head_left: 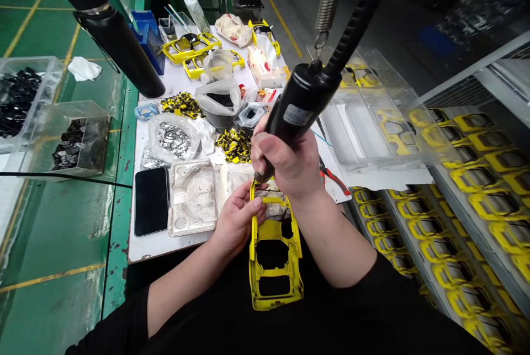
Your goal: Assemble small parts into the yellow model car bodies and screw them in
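My right hand (290,162) is wrapped round a black electric screwdriver (304,98), which hangs from a coiled spring and a cable. The tool is tilted, its tip down at the upper left end of a yellow plastic frame (273,272). My left hand (240,214) pinches that frame by its upper left edge, close to the tip. The frame's lower end lies over my black clothing. Beyond my left hand sit a worn white moulded block (194,197) and a black phone (152,201). Fingers and tool partly hide the contact spot.
Bags of metal clips (174,141) and black parts (221,102), and yellow-black pieces (234,145), cover the table (144,247). A black bottle (124,48) stands left. Red-handled pliers (336,181) lie right, near clear trays (364,134). Racks of yellow frames (476,178) stand further right.
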`<state>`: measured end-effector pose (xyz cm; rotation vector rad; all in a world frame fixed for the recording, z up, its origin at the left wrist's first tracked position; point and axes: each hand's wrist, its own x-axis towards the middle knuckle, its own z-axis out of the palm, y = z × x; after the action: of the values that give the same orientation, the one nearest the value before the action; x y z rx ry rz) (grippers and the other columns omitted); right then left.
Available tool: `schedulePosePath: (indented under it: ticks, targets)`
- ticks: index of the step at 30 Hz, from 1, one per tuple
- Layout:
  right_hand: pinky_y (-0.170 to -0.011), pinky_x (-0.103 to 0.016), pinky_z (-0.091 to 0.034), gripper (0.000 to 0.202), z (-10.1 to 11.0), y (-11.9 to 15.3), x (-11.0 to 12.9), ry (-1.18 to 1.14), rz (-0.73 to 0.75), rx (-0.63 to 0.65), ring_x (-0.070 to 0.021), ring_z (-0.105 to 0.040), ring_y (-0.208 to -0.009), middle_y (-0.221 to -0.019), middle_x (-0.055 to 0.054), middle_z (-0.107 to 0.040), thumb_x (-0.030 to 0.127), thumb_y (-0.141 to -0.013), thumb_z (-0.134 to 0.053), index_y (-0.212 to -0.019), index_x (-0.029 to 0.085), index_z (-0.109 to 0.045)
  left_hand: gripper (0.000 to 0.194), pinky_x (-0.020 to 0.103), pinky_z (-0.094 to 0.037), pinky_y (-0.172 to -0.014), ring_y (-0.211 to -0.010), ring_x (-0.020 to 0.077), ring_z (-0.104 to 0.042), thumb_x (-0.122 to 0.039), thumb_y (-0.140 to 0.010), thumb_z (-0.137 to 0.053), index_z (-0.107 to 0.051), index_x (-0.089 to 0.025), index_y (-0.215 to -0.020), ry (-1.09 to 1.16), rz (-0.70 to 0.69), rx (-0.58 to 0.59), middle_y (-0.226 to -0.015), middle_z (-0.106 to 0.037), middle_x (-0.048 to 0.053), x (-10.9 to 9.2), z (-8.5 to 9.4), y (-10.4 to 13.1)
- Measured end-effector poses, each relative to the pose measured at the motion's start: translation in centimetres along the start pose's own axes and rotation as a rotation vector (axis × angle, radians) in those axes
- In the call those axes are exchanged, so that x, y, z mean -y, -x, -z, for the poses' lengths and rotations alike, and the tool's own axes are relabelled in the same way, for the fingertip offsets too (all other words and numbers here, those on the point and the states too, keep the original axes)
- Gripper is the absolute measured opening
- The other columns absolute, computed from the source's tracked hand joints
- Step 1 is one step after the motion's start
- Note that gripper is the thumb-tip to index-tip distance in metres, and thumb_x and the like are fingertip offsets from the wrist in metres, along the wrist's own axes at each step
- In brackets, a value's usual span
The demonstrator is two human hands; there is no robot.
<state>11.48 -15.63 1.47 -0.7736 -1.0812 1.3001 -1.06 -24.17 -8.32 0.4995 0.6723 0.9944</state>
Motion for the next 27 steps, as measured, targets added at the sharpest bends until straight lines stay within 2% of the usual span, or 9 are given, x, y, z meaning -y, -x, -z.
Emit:
schedulePosePath:
  ticks: [8,11,15,27]
  targets:
    - [-0.046,-0.027,-0.041,0.051,0.04,0.07,-0.22,-0.035,0.026,-0.041,-0.012,-0.05,-0.05,-0.068,0.006,-0.059,0.063,-0.085,-0.098,-0.1,0.025,-0.068,0.054,0.023,-0.034,-0.058,-0.064,0.0091,-0.044,-0.04,-0.086,-0.097,-0.073,-0.018,-0.129,0.019,0.022,-0.005,-0.079,-0.057,-0.003,-0.07,-0.06,-0.01]
    - [-0.044,-0.028,-0.04,0.052,0.25,0.02,-0.27,-0.018,0.008,-0.022,-0.0125,-0.049,-0.05,-0.067,0.006,-0.058,0.066,-0.085,-0.097,-0.095,0.026,-0.066,0.055,0.023,-0.034,-0.059,-0.065,0.0089,-0.044,-0.04,-0.087,-0.097,-0.072,-0.017,-0.13,0.022,0.024,0.0,-0.081,-0.057,-0.003,-0.07,-0.05,-0.02]
    - [-0.047,-0.027,-0.039,0.045,0.27,-0.04,-0.22,-0.03,0.049,0.025,-0.0114,-0.049,-0.051,-0.067,0.004,-0.058,0.059,-0.091,-0.095,-0.089,0.024,-0.067,0.054,0.024,-0.033,-0.058,-0.064,0.0091,-0.044,-0.039,-0.087,-0.096,-0.072,-0.017,-0.13,0.027,0.023,0.004,-0.08,-0.057,-0.003,-0.04,-0.08,-0.04]
    - [-0.048,-0.027,-0.042,0.052,-0.13,-0.12,-0.21,0.013,0.035,-0.071,-0.0112,-0.05,-0.052,-0.069,0.006,-0.057,0.065,-0.086,-0.097,-0.086,0.026,-0.062,0.051,0.022,-0.034,-0.058,-0.065,0.0085,-0.044,-0.037,-0.087,-0.096,-0.073,-0.017,-0.128,0.037,0.029,-0.001,-0.082,-0.058,-0.002,-0.12,-0.15,-0.03]
